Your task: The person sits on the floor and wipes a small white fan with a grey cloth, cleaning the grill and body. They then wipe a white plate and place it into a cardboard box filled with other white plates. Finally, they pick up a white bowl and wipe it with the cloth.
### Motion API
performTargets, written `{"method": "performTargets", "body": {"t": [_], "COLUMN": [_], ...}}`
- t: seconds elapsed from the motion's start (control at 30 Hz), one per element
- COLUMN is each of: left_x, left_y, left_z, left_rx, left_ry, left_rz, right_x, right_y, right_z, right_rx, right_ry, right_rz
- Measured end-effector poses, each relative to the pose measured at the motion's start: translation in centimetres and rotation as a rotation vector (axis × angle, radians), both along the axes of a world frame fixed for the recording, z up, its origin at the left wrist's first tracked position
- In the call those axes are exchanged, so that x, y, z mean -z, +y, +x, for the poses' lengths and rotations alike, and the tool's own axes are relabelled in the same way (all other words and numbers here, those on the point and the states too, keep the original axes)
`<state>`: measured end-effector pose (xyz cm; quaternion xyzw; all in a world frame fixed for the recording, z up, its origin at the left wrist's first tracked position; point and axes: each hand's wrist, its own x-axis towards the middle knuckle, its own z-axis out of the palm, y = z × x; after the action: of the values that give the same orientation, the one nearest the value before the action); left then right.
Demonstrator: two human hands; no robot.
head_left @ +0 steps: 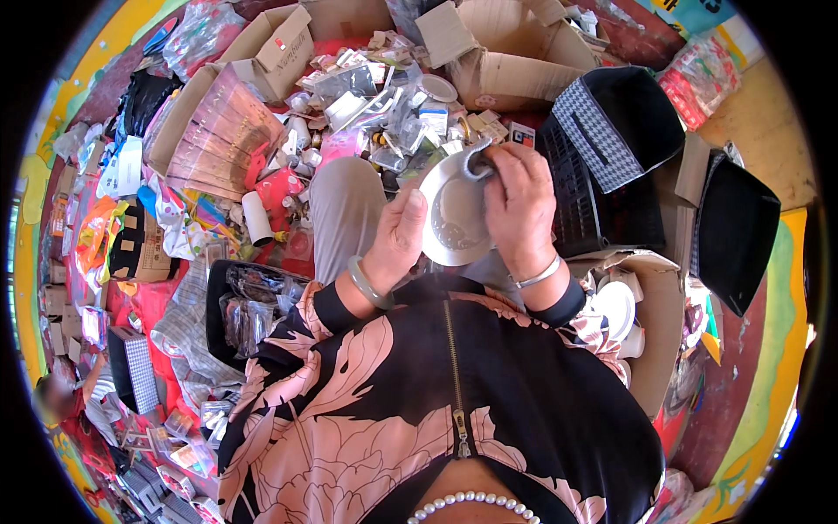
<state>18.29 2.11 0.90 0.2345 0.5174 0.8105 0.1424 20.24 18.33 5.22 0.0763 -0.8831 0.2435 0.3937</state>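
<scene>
A round white plate with a pattern at its middle is held up in front of my knees, tilted. My left hand grips its left edge, with the thumb on the face. My right hand is at the right side of the plate and pinches a small grey cloth against the upper rim. The right fingers partly hide the cloth and the plate's right edge. Beyond the plate lies a heap of mixed small goods, including plastic packs, small boxes and dishes.
Open cardboard boxes stand at the back. To my right are a black plastic crate, houndstooth-patterned black bins and a carton holding white dishes. A black bin of packets sits at my left. Another person is at far left.
</scene>
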Motion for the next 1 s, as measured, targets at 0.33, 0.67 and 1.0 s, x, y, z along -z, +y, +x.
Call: {"method": "performTargets", "body": {"t": [0.33,0.67,1.0], "left_x": [0.0,-0.6,-0.2], "left_y": [-1.1,-1.3,0.1], "left_z": [-1.0,-1.8,-0.6], "left_rx": [-0.114,-0.019,-0.067], "left_ry": [-0.317,-0.416,-0.044], "left_rz": [0.127,0.253,0.071], "right_x": [0.9,-2.7,-0.8], "right_y": [2.5,3.1,-3.3], "right_z": [1.1,2.8,-2.8], "right_rx": [0.046,-0.043,-0.082], "right_ry": [-0.108,-0.351,-0.032], "right_rz": [0.219,-0.722,-0.167]}}
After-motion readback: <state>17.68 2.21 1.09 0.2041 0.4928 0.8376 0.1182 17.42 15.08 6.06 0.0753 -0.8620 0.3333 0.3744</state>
